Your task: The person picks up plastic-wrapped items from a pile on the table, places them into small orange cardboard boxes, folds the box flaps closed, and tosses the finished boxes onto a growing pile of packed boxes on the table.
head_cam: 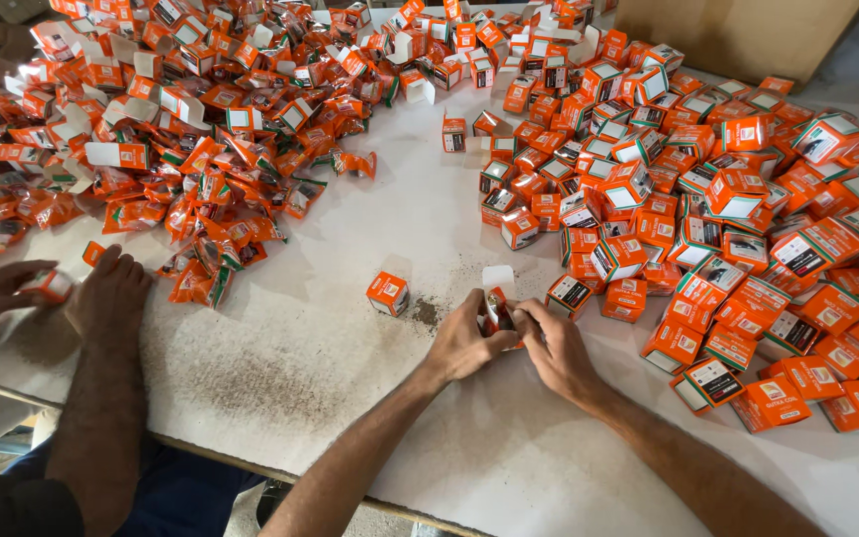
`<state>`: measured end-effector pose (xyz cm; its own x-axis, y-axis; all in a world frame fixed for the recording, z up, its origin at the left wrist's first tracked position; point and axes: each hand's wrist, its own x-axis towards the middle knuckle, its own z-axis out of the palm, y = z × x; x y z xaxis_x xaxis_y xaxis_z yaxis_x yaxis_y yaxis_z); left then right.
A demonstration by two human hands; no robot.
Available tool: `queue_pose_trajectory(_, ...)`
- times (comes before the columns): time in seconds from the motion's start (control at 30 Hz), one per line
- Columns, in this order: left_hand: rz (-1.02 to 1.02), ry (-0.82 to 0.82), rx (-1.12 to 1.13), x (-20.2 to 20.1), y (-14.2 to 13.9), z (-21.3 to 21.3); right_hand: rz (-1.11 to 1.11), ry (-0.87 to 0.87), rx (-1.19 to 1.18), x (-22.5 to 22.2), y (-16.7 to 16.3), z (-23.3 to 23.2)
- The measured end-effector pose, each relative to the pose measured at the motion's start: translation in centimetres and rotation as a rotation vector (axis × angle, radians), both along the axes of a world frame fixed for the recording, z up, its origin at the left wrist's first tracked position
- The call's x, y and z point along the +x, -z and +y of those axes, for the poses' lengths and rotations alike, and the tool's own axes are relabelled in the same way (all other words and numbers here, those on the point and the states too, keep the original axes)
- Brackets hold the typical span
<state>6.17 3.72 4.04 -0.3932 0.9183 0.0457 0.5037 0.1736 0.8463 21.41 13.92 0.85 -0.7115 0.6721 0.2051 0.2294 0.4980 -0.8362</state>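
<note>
2 hands, left hand [466, 343] and right hand [556, 343], around 1 small orange box [498, 303]

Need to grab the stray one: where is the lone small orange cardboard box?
The lone small orange cardboard box stands on the white table in the head view, just left of the person's left hand.

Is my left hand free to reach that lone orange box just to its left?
Probably not yet: the left hand and right hand both grip an open box. The path to the lone box looks bare.
</note>
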Motion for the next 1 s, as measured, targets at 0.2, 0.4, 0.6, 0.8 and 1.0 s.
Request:
queue_pose_trajectory(0.2,-0.353,-0.018,-0.021,-1.1,0.9,0.3,0.266,-0.199,0.356,0.6,-0.4,0.1)
queue_pose_trajectory(0.4,-0.183,-0.017,0.131,-0.6,1.0,-0.7,0.102,-0.158,0.431,0.9,-0.7,0.1)
queue_pose_trajectory(0.6,-0.049,0.057,-0.047,-1.6,0.9,0.7,0.041,-0.077,0.421,0.6,-0.1,-0.2)
queue_pose_trajectory(0.8,0.079,-0.08,0.012,-0.8,2.7,1.7,0.095,-0.063,0.383,0.3,-0.1,-0.6)
queue_pose_trajectory(1.0,-0.121,-0.114,0.192,-1.9,5.0,0.9,0.105,-0.143,0.514,0.0,-0.2,-1.2)
